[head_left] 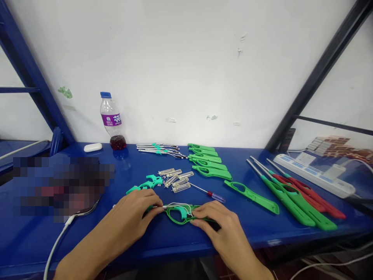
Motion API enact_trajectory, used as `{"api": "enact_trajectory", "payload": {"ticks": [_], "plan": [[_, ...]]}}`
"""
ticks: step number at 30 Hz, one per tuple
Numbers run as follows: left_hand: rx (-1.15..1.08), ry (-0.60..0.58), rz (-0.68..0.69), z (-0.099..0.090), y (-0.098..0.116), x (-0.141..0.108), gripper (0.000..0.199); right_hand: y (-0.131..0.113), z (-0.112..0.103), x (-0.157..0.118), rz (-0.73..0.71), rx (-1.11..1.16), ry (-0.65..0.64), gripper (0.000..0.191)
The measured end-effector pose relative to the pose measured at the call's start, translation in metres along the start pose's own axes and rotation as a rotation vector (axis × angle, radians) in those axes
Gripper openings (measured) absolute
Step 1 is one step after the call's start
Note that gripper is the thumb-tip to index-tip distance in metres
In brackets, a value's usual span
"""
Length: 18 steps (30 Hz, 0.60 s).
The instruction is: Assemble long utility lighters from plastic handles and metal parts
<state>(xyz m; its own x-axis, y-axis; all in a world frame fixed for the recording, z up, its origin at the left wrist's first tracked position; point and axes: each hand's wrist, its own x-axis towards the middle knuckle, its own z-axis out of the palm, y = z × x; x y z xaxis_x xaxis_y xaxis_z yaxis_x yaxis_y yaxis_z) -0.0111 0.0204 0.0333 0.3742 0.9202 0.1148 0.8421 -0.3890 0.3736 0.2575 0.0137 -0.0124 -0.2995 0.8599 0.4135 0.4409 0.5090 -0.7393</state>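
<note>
A green lighter shell (177, 221) with a teal trigger (182, 212) and a thin white wire lies near the table's front edge, between my hands. My left hand (140, 212) pinches the metal tube at the shell's left end. The fingers of my right hand (220, 219) are closed on the shell's right part, by the wire, and hide much of it. Just beyond are loose teal triggers (153, 181), several clear fuel tanks (178, 179) and a screwdriver (215, 196). An empty green half shell (253, 196) rests to the right.
Metal rods with wires (159, 149) and stacked green shells (210, 161) lie at the back. Green and red lighters (300, 194) and a power strip (314, 175) are at the right. A bottle (112, 122), white case (93, 147) and blurred object with a cable stand left.
</note>
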Motion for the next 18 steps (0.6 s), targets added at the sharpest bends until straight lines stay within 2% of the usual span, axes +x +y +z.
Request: {"api": "enact_trajectory", "payload": {"ticks": [4,12,18], "plan": [[-0.026,0.003,0.018,0.0017,-0.0013,0.0016,0.029,0.0000,0.0000,-0.0002,-0.004,-0.001,0.002,0.006],[-0.123,0.025,-0.015,0.0010,0.0001,0.0044,0.022,-0.0018,0.0001,0.0002,-0.017,-0.013,0.010,0.011],[-0.243,0.032,-0.048,0.0017,-0.0069,0.0063,0.012,-0.0038,0.0000,0.0005,-0.007,-0.024,0.007,0.011]]}}
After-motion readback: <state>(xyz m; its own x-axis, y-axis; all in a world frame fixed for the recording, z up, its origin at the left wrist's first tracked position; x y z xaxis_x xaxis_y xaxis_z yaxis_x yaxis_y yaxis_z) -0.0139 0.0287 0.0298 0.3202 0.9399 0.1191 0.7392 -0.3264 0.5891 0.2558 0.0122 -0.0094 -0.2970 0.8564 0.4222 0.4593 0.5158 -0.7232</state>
